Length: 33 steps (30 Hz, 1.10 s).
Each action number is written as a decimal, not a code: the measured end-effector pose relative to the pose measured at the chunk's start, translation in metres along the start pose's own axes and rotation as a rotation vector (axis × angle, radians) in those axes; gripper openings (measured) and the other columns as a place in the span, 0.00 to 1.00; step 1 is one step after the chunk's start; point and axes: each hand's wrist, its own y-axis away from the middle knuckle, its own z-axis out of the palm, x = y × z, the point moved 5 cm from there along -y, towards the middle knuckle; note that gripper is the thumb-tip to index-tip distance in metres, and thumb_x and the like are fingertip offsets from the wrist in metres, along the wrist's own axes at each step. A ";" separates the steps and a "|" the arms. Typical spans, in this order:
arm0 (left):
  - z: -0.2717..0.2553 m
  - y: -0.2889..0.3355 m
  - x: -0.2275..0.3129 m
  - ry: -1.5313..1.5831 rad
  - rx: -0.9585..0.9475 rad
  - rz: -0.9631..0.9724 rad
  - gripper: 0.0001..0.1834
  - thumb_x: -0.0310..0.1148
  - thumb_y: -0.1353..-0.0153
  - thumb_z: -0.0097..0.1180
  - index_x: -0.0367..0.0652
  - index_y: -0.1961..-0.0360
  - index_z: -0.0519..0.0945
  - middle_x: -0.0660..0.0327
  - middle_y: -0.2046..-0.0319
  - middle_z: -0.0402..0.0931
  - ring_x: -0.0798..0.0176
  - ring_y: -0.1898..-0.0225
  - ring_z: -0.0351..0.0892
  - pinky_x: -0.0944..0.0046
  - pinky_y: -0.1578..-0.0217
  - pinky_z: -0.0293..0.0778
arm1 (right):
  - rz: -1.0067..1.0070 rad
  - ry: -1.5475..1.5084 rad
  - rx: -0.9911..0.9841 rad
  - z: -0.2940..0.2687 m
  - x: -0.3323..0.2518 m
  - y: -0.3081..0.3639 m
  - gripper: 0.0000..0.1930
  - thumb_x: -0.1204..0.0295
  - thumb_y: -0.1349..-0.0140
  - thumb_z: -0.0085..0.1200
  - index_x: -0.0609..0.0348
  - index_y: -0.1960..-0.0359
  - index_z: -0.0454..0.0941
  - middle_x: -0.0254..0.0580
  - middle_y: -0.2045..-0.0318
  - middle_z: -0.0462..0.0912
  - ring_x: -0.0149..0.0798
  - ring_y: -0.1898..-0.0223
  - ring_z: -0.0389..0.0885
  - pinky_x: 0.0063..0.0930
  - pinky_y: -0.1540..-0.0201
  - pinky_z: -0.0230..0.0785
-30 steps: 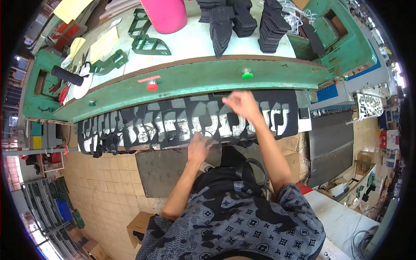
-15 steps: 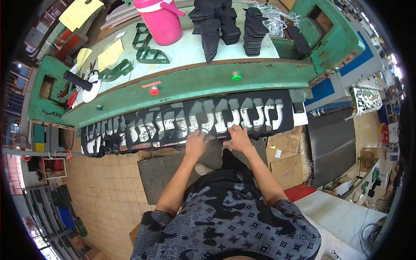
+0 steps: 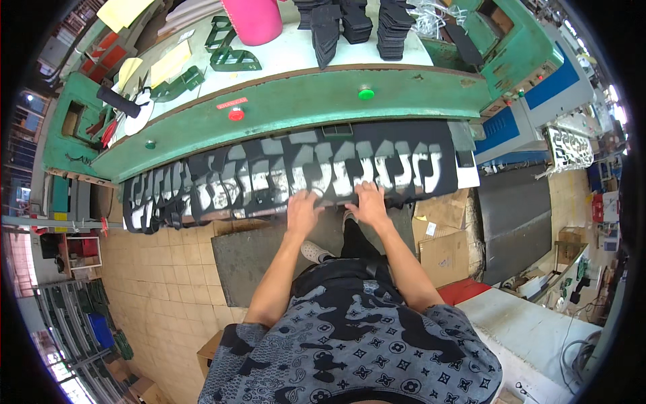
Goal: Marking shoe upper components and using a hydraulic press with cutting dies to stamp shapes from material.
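Observation:
A long black sheet [image 3: 441, 148], cut through with rows of curved holes, lies along the front of a green press [image 3: 296, 111]. White shows through the holes. My left hand [image 3: 304, 211] is at the sheet's near edge, its fingers bent over it. Just to the right, my right hand [image 3: 369, 204] takes the same edge, fingers on top and thumb toward the left. What lies under the fingertips is hidden. A small dark green cutting die [image 3: 338, 130] shows at the sheet's far side, under the press beam.
Behind the beam, a white table [image 3: 282, 57] bears a pink jug [image 3: 254, 23], stacked black pieces [image 3: 392, 34], green dies [image 3: 232, 54] and yellow paper [image 3: 171, 64]. Red [image 3: 236, 115] and green [image 3: 366, 93] buttons sit on the beam. Cardboard [image 3: 444, 259] lies at right.
The whole view has shifted, so the press and table sit higher. A bit more of the sheet's far side shows, with the green die now visible. Both hands stay at the near edge.

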 end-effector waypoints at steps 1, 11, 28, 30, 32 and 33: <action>0.000 0.000 -0.005 -0.001 -0.023 0.001 0.21 0.40 0.46 0.76 0.44 0.53 0.84 0.49 0.57 0.80 0.42 0.48 0.79 0.45 0.48 0.71 | -0.016 -0.004 0.033 -0.001 -0.001 -0.001 0.27 0.52 0.50 0.78 0.59 0.56 0.83 0.46 0.55 0.82 0.52 0.46 0.78 0.59 0.41 0.62; -0.022 -0.086 -0.007 0.003 0.043 0.084 0.45 0.48 0.38 0.70 0.34 0.27 0.68 0.41 0.30 0.68 0.34 0.27 0.64 0.41 0.28 0.61 | -0.102 -0.175 0.373 -0.057 -0.046 -0.141 0.31 0.54 0.47 0.75 0.54 0.45 0.79 0.52 0.48 0.77 0.56 0.44 0.74 0.51 0.43 0.65; -0.026 -0.105 -0.029 0.741 0.064 0.035 0.29 0.43 0.31 0.64 0.39 0.35 0.77 0.45 0.37 0.76 0.39 0.36 0.75 0.46 0.35 0.70 | 0.526 -1.905 0.083 0.050 -0.012 -0.058 0.38 0.46 0.34 0.46 0.67 0.33 0.73 0.52 0.41 0.82 0.49 0.40 0.82 0.45 0.31 0.69; -0.018 -0.131 -0.041 0.578 0.187 0.012 0.21 0.37 0.30 0.62 0.39 0.40 0.80 0.47 0.46 0.80 0.39 0.43 0.78 0.46 0.40 0.72 | 0.633 -1.927 0.157 0.056 -0.022 -0.048 0.38 0.46 0.34 0.47 0.67 0.33 0.73 0.52 0.41 0.83 0.49 0.40 0.81 0.44 0.31 0.69; -0.012 -0.173 -0.054 0.233 0.129 -0.098 0.27 0.38 0.35 0.67 0.42 0.37 0.79 0.47 0.42 0.75 0.41 0.44 0.75 0.46 0.43 0.71 | 0.647 -1.878 0.163 0.068 -0.012 -0.033 0.37 0.47 0.34 0.46 0.67 0.33 0.74 0.52 0.42 0.84 0.49 0.40 0.82 0.44 0.32 0.70; -0.003 -0.189 -0.064 0.052 0.025 -0.162 0.33 0.43 0.40 0.73 0.44 0.35 0.79 0.47 0.39 0.72 0.42 0.40 0.72 0.47 0.41 0.69 | 0.666 -1.840 0.155 0.074 -0.009 -0.029 0.37 0.47 0.33 0.46 0.66 0.34 0.74 0.52 0.43 0.84 0.49 0.40 0.82 0.44 0.32 0.70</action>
